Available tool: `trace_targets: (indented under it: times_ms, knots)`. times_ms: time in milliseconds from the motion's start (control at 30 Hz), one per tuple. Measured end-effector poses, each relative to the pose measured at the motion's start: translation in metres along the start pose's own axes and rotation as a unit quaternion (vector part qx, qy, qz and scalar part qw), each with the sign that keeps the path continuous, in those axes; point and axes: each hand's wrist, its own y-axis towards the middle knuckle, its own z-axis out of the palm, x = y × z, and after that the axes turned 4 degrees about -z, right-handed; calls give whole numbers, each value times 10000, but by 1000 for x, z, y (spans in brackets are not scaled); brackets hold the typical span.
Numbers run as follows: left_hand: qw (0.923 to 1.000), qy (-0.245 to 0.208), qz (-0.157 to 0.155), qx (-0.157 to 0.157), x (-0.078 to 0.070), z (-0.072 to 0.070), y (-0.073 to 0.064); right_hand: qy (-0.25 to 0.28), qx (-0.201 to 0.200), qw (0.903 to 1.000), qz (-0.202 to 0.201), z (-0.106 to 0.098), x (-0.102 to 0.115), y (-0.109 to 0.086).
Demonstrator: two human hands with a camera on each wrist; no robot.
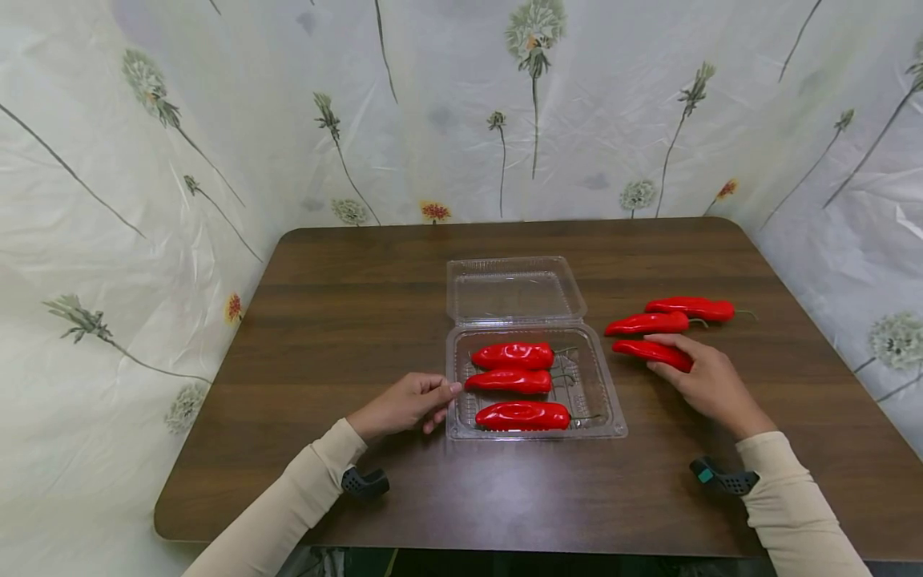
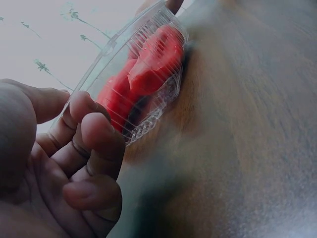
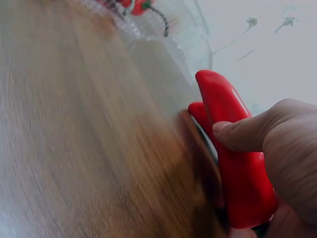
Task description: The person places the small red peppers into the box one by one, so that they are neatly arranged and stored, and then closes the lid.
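My left hand (image 1: 407,403) pinches the left rim of a clear plastic clamshell box (image 1: 611,405) between thumb and fingers. The box stands open on the table, its lid (image 1: 513,290) folded back behind it. Three red chili peppers (image 1: 522,416) lie in it side by side, stems to the right. To the right of the box, my right hand (image 1: 714,385) grips another red chili pepper (image 3: 242,178), thumb along one side; its stem end is mostly hidden by the hand. Just behind this one lie two more, a nearer pepper (image 1: 646,324) and a farther pepper (image 1: 690,308).
All of it is on a brown wooden table (image 1: 346,320) with rounded far corners. A pale floral sheet (image 1: 433,120) hangs behind and along both sides. Dark bands (image 1: 365,484) with wrist devices sit at both cream sleeves.
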Motion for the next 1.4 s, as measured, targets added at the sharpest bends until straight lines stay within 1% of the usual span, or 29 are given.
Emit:
trace_targets:
  times_ms: [267,467,633,867,1033,1167,1400]
  knots:
    - [10000,53,-7,-3,0,0,0,277,-73,9996,40,-1,10,-1]
    - [10000,84,-1,-25,-1,0,-1,291,-122,9995,-35,-4,20,-1]
    - [9999,112,18,-18,-2,0,-1,377,-189,9989,-226,-5,29,-1]
    - [10000,67,4,-28,1,0,0,440,-227,9983,-291,-6,38,0]
    - [10000,66,42,-28,1,1,1,490,-284,9974,-452,-7,46,1]
    - [9999,100,28,-44,1,0,0,568,-305,9959,-637,-5,55,4]
    - [10000,71,29,-10,0,0,0,736,-166,9934,-864,-2,78,9]
